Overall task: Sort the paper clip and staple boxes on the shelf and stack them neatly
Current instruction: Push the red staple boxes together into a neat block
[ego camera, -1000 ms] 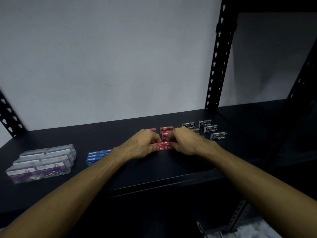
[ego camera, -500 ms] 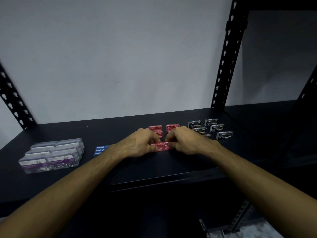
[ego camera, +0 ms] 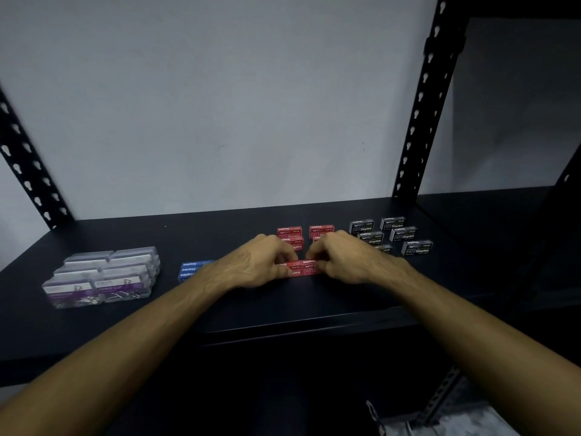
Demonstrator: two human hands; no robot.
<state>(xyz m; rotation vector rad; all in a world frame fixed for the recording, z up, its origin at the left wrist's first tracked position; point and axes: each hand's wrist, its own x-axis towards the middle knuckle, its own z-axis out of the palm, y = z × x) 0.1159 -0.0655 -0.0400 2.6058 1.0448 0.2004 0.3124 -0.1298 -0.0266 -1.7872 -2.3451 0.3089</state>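
Head view: two red boxes (ego camera: 300, 268) lie end to end near the middle of the black shelf (ego camera: 220, 234), and both hands hold them. The left hand (ego camera: 261, 262) has its fingers curled over the left box and pinches it; the right hand (ego camera: 342, 259) does the same on the right box, so the two hands nearly meet over the seam. Just beyond the knuckles, farther back, more red boxes (ego camera: 321, 231) sit in two short piles, partly hidden by the fingers. To their right, black boxes (ego camera: 404, 233) lie scattered, apart from one another. Left of the left wrist is a small stack of blue boxes (ego camera: 191, 269). Far left, clear clip boxes (ego camera: 103, 275) stand packed together in a block. A perforated black upright (ego camera: 424, 99) rises at the back right, against a pale wall (ego camera: 220, 89).
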